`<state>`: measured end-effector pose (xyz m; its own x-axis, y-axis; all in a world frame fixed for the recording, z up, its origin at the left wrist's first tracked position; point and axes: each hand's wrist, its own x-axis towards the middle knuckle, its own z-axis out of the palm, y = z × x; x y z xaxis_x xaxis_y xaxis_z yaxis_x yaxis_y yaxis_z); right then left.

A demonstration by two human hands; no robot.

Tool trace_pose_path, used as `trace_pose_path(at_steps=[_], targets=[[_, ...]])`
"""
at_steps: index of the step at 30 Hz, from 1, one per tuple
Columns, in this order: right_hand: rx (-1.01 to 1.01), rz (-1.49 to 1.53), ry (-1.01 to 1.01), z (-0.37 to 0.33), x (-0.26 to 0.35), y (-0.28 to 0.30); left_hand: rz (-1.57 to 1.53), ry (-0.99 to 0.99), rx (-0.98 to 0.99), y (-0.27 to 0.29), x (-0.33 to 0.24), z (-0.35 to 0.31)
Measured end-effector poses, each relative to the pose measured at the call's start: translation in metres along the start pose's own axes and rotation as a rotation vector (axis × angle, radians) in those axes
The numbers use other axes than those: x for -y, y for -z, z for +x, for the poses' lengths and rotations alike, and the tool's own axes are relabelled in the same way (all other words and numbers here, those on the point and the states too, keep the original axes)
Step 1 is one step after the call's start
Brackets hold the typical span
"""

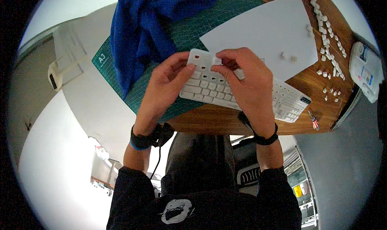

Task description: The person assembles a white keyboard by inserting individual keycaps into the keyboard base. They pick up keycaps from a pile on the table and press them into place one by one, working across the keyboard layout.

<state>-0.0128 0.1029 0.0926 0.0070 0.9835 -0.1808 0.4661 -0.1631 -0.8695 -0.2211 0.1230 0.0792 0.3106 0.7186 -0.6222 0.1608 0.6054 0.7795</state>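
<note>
A white keyboard (213,94) is tilted up over the front edge of the wooden table. Keycaps fill its lower left rows, while bare holes show along its upper edge and over much of its right part. My left hand (167,79) grips the left end, thumb on top and fingers curled at the edge. Above the upper rows, my right hand (250,79) is closed in a pinch on a small white keycap (218,61), mostly hidden by the fingertips. This hand also covers the keyboard's middle. Black bands circle both wrists.
A blue cloth (139,32) lies on a green cutting mat (183,24) beside a white sheet (258,32) bearing a few keycaps. Rows of loose keycaps (327,40) cover the right side of the wooden table (217,119). A screwdriver (313,121) and a clear plastic box (365,71) are nearby.
</note>
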Motion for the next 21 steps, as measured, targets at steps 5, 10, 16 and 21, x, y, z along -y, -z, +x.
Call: trace_pose_path(at_steps=[5,10,16,21], targets=[[-0.038,-0.052,0.073,-0.003,0.002,-0.018,-0.046,0.034,-0.054,-0.008,0.0,-0.006],[-0.066,-0.144,0.16,0.001,0.003,-0.022,-0.059,-0.045,-0.093,-0.013,0.0,-0.009],[-0.063,-0.177,0.181,0.007,0.008,-0.019,-0.126,-0.017,-0.132,-0.017,-0.002,-0.011],[-0.071,-0.211,0.199,0.008,0.013,-0.016,-0.093,-0.004,-0.157,-0.019,-0.008,-0.012]])
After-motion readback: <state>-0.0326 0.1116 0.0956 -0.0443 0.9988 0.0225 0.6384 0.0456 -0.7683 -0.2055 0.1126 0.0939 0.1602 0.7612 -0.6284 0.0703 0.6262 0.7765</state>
